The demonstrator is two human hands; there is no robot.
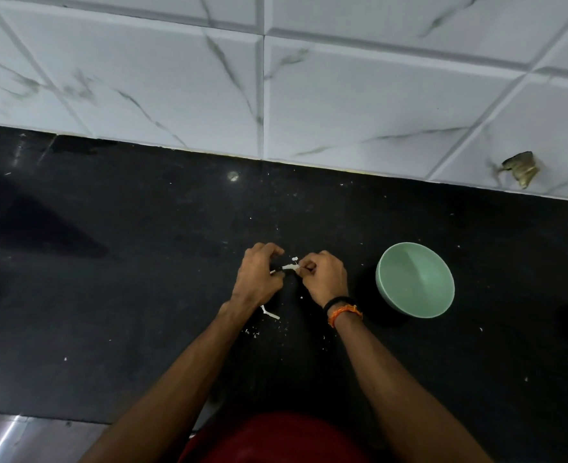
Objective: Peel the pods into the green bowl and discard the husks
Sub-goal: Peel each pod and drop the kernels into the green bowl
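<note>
Fingers (304, 267) of both hands pinched on white pod (289, 267), left of green bowl (415, 280); husk being stripped, bowl drop needed next.

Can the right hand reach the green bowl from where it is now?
Probably yes. The right hand is just beside the green bowl, with only bare black counter between them. But it is busy now: both hands pinch the pod.

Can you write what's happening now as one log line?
step: peeling | left hand and right hand: pinch pale pod | green bowl: looks empty | husk bits: on counter
</note>
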